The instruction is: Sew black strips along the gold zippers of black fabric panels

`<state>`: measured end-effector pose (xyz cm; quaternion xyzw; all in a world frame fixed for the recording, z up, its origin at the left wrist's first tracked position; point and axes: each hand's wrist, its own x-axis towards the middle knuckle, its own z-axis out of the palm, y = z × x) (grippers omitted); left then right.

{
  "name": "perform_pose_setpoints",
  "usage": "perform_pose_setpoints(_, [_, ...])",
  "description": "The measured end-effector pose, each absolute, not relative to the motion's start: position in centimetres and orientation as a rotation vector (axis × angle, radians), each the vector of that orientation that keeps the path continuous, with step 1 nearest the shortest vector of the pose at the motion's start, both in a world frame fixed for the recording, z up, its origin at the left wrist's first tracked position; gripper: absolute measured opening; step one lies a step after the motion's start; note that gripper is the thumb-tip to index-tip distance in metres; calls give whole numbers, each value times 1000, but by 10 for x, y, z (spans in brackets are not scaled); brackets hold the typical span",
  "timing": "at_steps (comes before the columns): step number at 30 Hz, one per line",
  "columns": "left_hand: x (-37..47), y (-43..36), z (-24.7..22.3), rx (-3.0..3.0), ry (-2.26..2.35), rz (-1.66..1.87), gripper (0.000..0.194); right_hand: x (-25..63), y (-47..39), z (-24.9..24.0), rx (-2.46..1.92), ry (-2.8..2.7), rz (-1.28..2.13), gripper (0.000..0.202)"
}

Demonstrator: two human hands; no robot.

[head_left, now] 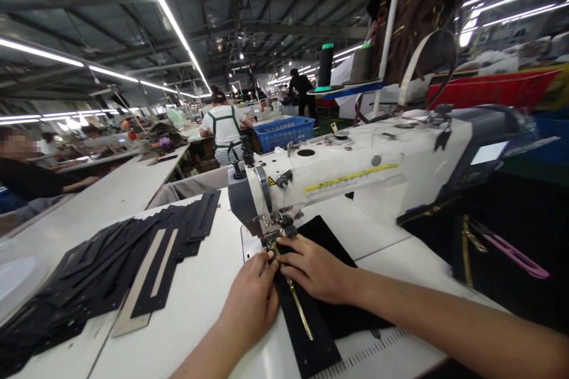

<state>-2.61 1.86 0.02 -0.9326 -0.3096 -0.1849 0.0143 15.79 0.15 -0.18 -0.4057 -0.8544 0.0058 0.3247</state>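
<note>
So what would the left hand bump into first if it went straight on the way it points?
Probably the metal parts low on the sewing machine, just ahead of the left hand; exact depth is hard to judge.

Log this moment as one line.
left hand: by gold zipper | right hand: over black fabric, beside zipper | sewing machine: ahead of both hands | black pieces: piled at left

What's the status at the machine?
Left hand, right hand on black strip, near sewing head. Gold zipper lying along strip. Black pieces piled left, apart from hands.
</note>
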Motion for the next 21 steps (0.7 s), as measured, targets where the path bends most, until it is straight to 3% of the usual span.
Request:
perform_pose_setpoints(8, [-24,6,5,-2868,-999,-560,36,155,-20,0,-1215,-2114,152,11])
perform_pose_setpoints(13, [-24,0,-3,-2787,-945,-555,37,150,-36,-14,-1302,-2268,-31,37])
perform_pose_setpoints(21, [-30,8,-9,-2775,-808,-578,36,141,-34,-13,-1385,-2306,-152,41])
